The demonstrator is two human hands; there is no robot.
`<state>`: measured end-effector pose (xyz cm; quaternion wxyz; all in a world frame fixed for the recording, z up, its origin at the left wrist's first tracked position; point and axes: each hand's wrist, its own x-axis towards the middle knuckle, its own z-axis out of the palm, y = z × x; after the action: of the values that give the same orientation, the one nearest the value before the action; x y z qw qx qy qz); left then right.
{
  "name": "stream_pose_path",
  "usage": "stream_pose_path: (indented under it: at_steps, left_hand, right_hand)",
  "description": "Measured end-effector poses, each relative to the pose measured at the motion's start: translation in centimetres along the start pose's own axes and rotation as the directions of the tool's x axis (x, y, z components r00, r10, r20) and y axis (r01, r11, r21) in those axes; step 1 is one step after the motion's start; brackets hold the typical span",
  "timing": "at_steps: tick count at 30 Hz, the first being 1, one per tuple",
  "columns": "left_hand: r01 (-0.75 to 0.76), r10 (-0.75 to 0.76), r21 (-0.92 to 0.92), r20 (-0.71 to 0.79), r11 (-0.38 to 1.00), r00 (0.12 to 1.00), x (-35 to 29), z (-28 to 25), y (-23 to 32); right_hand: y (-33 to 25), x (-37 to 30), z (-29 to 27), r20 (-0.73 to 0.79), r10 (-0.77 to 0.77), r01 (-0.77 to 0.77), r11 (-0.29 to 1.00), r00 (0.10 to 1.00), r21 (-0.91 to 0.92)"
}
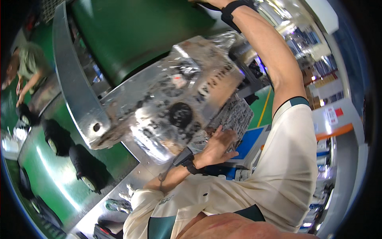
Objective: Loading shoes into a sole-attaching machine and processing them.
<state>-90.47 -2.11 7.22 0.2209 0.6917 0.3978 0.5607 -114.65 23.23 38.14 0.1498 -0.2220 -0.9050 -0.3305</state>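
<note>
My left hand (pixel 218 146), with a dark band on its wrist, lies with fingers spread on a grey, dark-patterned wrapped bundle (pixel 234 117). Beside it is a metal surface covered in crinkled clear plastic film (pixel 159 91), marked with dark smudges and a round black patch (pixel 180 115). My right arm reaches up and away to the top edge. Only part of my right hand (pixel 217 3) shows there, near the far green belt (pixel 139 28); its fingers are cut off by the frame, and whether it holds anything is hidden.
A curved grey metal bar (pixel 75 75) stands left of the film-covered surface. Several black shoes (pixel 88 167) sit on the green belt (pixel 43 159) at left. Another person (pixel 32 65) works beyond it. On the right are a blue panel (pixel 250 143) and a white machine frame (pixel 338 119).
</note>
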Motion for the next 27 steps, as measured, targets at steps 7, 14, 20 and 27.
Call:
stream_pose_path:
  at_steps: [7, 14, 20, 27]
  left_hand:
    - [-0.177, -0.223, -0.716, -0.426, 0.675, 0.876, 5.0, -5.3, 4.7]
    - [-0.433, -0.168, -0.661, -0.645, 0.613, 0.746, 13.6, -3.7, 10.9]
    - [-0.346, -0.266, -0.783, -0.531, 0.516, 0.804, 17.3, 1.9, 13.0]
    - [0.126, 0.568, 0.878, -0.402, 0.462, 0.718, 17.2, 13.0, 19.8]
  right_hand:
    - [2.9, -10.6, -9.7, -0.083, -0.199, 0.215, 0.929, 0.977, 0.302]
    - [6.7, -25.1, -15.9, -0.194, -0.125, 0.182, 0.935, 0.973, 0.305]
    - [9.0, -35.8, -14.0, -0.467, -0.064, 0.091, 0.995, 0.882, 0.036]
    - [5.1, -52.4, -18.1, -0.451, 0.069, -0.282, 0.86, 0.89, -0.425]
